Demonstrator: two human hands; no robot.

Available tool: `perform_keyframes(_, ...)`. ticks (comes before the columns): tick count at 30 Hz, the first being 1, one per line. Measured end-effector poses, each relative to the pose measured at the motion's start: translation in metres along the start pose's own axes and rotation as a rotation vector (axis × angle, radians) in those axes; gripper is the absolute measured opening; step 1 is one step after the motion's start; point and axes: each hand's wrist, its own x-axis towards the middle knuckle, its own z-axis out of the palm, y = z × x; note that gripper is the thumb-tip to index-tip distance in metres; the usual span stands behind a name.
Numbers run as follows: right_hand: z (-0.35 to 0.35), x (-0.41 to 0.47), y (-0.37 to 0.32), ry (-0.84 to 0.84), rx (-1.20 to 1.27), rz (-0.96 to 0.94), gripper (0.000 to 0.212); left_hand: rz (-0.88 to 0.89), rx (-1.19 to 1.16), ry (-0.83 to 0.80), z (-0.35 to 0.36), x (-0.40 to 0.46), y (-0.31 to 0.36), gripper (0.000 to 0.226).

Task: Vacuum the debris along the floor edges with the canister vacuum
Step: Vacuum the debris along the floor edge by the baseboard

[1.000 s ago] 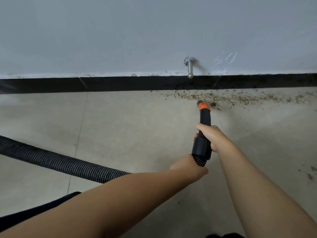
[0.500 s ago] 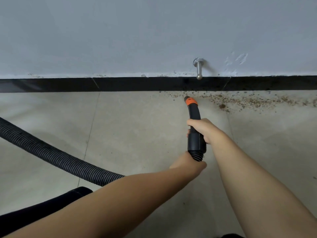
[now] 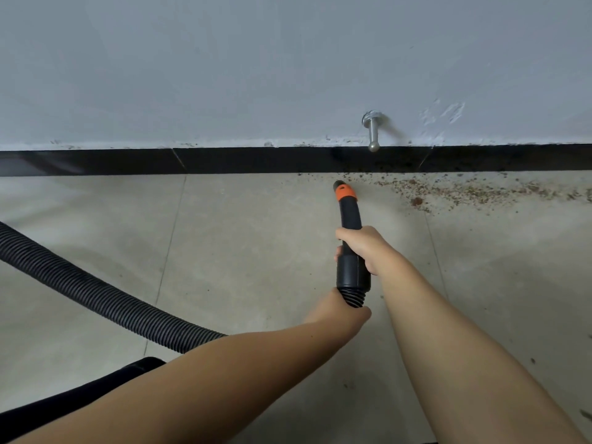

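A black vacuum nozzle with an orange band near its tip points at the floor just short of the black baseboard. My right hand grips the nozzle's handle. My left hand holds the ribbed black hose right behind the handle cuff. Brown crumbs of debris lie scattered along the floor edge to the right of the nozzle tip, with a few specks just beyond the tip.
A metal door stop sticks out of the grey wall above the baseboard, just right of the nozzle. A black rounded shape, cut off by the frame, sits at the lower left. A few stray specks lie at the lower right.
The nozzle tip has swept left along the baseboard, away from the thick patch of crumbs. Less debris shows near the door stop. Both hands kept their grip.
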Motion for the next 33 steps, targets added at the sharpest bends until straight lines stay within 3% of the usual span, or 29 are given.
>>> perform_keyframes(4, -0.038, 0.007, 0.005, 0.080, 0.091, 0.042, 0.016, 0.057, 0.137, -0.074, 0.014, 0.006, 0.019, 0.030)
perform_keyframes(10, -0.059, 0.016, -0.007, 0.103, 0.072, 0.045, 0.012, 0.041, 0.107, -0.101, 0.023, 0.015, 0.041, 0.014)
perform_keyframes(17, -0.023, 0.014, -0.011, 0.025, -0.051, 0.002, 0.015, 0.017, -0.057, -0.074, 0.013, 0.011, 0.020, 0.012)
perform_keyframes(28, 0.060, 0.012, -0.021, -0.145, -0.254, -0.068, 0.027, -0.043, -0.231, 0.099, -0.031, 0.002, -0.016, 0.017)
perform_keyframes(33, 0.086, 0.015, -0.025, -0.171, -0.236, -0.086, 0.024, -0.069, -0.250, 0.142, -0.047, 0.005, -0.025, 0.020)
